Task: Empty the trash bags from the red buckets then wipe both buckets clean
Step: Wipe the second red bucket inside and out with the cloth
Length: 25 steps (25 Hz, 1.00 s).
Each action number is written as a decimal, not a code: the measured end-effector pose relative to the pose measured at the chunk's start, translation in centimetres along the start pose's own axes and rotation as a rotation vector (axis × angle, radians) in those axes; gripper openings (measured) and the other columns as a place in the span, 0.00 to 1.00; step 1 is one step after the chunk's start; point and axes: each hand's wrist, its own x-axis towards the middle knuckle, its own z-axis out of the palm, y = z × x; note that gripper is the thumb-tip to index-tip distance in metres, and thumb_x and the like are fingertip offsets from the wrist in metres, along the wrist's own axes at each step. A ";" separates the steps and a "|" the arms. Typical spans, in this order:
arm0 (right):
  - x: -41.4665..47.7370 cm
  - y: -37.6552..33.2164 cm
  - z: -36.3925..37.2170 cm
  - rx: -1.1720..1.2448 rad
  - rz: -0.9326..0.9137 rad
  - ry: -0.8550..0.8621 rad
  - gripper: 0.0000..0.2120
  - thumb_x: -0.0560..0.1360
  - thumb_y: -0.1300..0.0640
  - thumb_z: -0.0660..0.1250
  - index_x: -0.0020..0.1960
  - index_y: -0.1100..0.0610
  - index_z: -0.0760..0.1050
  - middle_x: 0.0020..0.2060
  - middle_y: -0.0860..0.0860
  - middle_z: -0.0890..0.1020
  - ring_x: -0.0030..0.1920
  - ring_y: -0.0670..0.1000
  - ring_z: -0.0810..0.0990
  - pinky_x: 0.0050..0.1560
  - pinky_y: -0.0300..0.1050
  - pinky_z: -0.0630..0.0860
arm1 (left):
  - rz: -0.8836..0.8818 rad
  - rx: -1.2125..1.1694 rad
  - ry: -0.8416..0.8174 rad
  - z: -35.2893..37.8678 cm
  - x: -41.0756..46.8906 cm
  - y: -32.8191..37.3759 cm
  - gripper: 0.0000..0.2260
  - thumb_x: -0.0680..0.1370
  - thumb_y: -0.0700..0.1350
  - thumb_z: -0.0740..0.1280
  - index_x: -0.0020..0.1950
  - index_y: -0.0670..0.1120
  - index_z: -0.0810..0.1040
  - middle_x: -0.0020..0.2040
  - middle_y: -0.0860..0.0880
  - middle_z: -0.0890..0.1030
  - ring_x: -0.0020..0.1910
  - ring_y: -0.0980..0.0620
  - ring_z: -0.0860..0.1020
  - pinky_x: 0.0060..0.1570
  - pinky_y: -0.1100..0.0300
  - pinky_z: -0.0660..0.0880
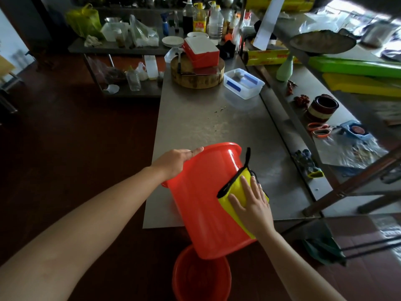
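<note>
While the left hand (175, 162) grips the rim of the tilted red bucket (195, 209), I see the bucket held over the near edge of the steel table (206, 118). Its long axis runs from the base nearest me to the mouth, which points toward the table's far end. The right hand (253, 205) presses a yellow cloth (235, 187) flat on the outer wall, fingers straight and slightly spread. A second red bucket (199, 279) stands upright on the floor below the table's near edge, partly hidden by the first. Farther along the table sit a clear plastic container (244, 83) and a round wooden chopping block (195, 80)
</note>
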 end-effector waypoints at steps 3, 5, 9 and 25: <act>-0.2 1.2 -1.1 0.155 0.122 -0.104 0.43 0.66 0.16 0.42 0.78 0.30 0.44 0.82 0.42 0.48 0.81 0.51 0.49 0.78 0.58 0.55 | -0.012 0.008 0.010 0.0 -0.1 0.1 0.33 0.82 0.33 0.53 0.77 0.66 0.53 0.60 0.47 0.80 0.57 0.48 0.80 0.59 0.53 0.77; -1.1 0.2 -0.9 0.089 0.121 -0.090 0.43 0.68 0.17 0.41 0.79 0.32 0.44 0.82 0.43 0.46 0.82 0.53 0.47 0.78 0.61 0.53 | -0.039 0.003 0.025 0.0 -0.2 0.2 0.34 0.82 0.32 0.53 0.77 0.67 0.53 0.58 0.48 0.80 0.54 0.49 0.80 0.56 0.56 0.78; -4.8 -4.9 2.1 -0.275 -0.201 0.046 0.38 0.75 0.26 0.51 0.81 0.38 0.49 0.82 0.50 0.45 0.81 0.63 0.41 0.76 0.69 0.42 | -0.045 0.005 0.010 0.0 0.1 0.3 0.34 0.81 0.31 0.54 0.78 0.64 0.57 0.55 0.49 0.80 0.55 0.48 0.80 0.57 0.56 0.77; -3.3 3.3 -0.2 0.019 -0.077 -0.013 0.37 0.72 0.20 0.49 0.78 0.30 0.50 0.82 0.42 0.51 0.81 0.50 0.49 0.77 0.57 0.57 | -0.076 -0.065 -0.026 -0.2 -1.3 -0.4 0.28 0.85 0.37 0.54 0.78 0.63 0.55 0.42 0.55 0.75 0.38 0.61 0.73 0.47 0.66 0.74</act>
